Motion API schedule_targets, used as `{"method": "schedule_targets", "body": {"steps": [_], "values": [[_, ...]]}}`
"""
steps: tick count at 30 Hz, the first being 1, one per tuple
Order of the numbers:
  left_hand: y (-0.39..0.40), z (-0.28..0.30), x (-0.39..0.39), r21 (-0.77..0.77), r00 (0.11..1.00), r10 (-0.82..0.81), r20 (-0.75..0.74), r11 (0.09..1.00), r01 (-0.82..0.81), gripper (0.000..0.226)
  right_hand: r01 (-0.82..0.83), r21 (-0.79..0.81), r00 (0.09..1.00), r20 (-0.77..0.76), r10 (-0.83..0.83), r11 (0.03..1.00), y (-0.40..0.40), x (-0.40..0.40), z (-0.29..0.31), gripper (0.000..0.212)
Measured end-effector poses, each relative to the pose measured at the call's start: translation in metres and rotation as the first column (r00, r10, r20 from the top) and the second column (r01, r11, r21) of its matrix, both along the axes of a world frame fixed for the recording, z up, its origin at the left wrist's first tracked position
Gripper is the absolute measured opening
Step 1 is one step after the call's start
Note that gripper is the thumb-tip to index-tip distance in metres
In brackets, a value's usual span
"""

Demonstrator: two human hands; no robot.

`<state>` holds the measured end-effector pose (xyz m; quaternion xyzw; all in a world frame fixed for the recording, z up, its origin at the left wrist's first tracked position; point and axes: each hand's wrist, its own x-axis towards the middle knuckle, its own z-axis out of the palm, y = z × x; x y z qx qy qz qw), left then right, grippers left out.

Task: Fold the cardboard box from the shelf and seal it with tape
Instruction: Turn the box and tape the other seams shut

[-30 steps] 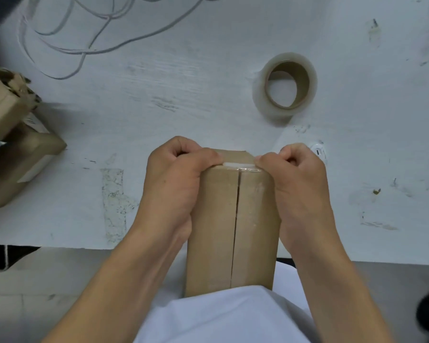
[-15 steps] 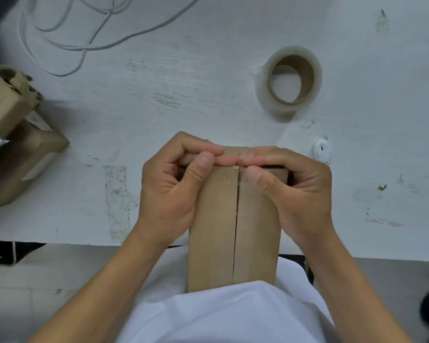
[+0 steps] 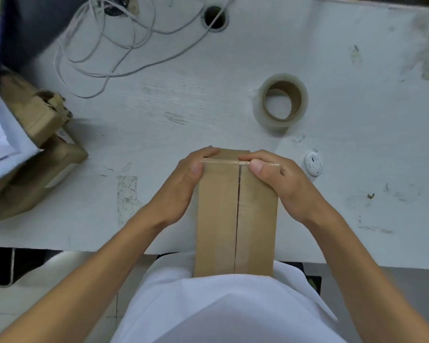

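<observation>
A narrow brown cardboard box (image 3: 218,219) stands at the table's near edge, leaning against my body, its two flaps meeting in a centre seam. A strip of clear tape (image 3: 221,161) runs across its far top edge. My left hand (image 3: 183,186) grips the box's left side, thumb on the tape's left end. My right hand (image 3: 282,184) holds the right side, thumb and fingers pressing the tape at the seam and right corner. The roll of clear tape (image 3: 280,102) lies flat on the table behind the box.
The white table (image 3: 159,125) carries a pile of brown cardboard boxes (image 3: 30,149) at the left, loose white cables (image 3: 124,45) at the back and a small white oval device (image 3: 313,164) right of my right hand.
My hands have spread from the middle of the top edge out to the box's two sides, smoothing the tape strip. The camera has tilted up, showing more of the table.
</observation>
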<state>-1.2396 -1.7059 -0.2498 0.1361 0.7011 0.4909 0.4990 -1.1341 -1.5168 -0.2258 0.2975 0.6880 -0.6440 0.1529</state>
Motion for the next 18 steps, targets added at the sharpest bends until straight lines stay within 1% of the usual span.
{"method": "schedule_targets", "body": {"steps": [1,3,4,6,7,8,9,10,11,12,14,16,18], "values": [[0.0,0.002,0.004,-0.031,0.999,-0.02,0.043,0.999,0.021,0.104,0.003,0.027,1.0,0.02,-0.003,1.0,0.004,0.001,0.008,0.038],[-0.011,0.006,0.012,0.006,0.994,-0.045,0.098,0.999,0.044,0.108,0.072,0.048,0.997,0.028,-0.074,0.996,0.008,0.003,0.027,0.035],[-0.017,0.005,0.016,0.037,0.996,-0.061,0.068,0.998,0.059,0.112,0.115,0.049,0.993,0.016,-0.116,0.992,0.008,0.006,0.037,0.033],[-0.016,0.022,0.025,0.018,0.999,-0.032,0.024,0.999,0.032,0.111,0.166,0.085,0.986,-0.015,-0.166,0.982,0.005,0.012,0.055,0.03],[-0.014,0.038,0.03,0.031,1.0,-0.019,0.011,0.999,0.018,0.107,0.154,0.135,0.988,-0.024,-0.152,0.979,0.003,0.014,0.062,0.034],[-0.012,0.049,0.033,0.039,0.999,-0.017,-0.035,0.999,0.018,0.104,0.116,0.193,0.993,-0.019,-0.115,0.974,0.003,0.014,0.07,0.048],[-0.01,0.06,0.037,0.022,0.994,-0.054,-0.098,0.998,0.056,0.102,0.054,0.252,0.998,0.013,-0.059,0.966,0.004,0.011,0.079,0.065],[-0.006,0.068,0.038,-0.003,0.973,-0.119,-0.2,0.993,0.12,0.101,-0.026,0.296,0.997,0.071,0.005,0.955,0.006,0.007,0.089,0.079],[-0.002,0.073,0.039,-0.022,0.929,-0.186,-0.32,0.982,0.189,0.1,-0.098,0.302,0.989,0.138,0.058,0.948,0.007,0.003,0.099,0.086],[0.004,0.083,0.039,-0.046,0.885,-0.237,-0.401,0.97,0.239,0.098,-0.156,0.286,0.976,0.193,0.103,0.945,0.008,0.0,0.108,0.087],[0.013,0.095,0.04,-0.115,0.821,-0.306,-0.482,0.951,0.287,0.093,-0.22,0.249,0.954,0.256,0.155,0.943,0.004,-0.002,0.124,0.081],[0.012,0.097,0.045,-0.176,0.72,-0.386,-0.577,0.919,0.352,0.092,-0.192,0.24,0.964,0.23,0.136,0.952,-0.002,0.002,0.129,0.069],[0.01,0.092,0.044,-0.202,0.658,-0.371,-0.655,0.925,0.321,0.092,-0.086,0.22,0.989,0.135,0.057,0.972,-0.009,0.01,0.124,0.062]]}}
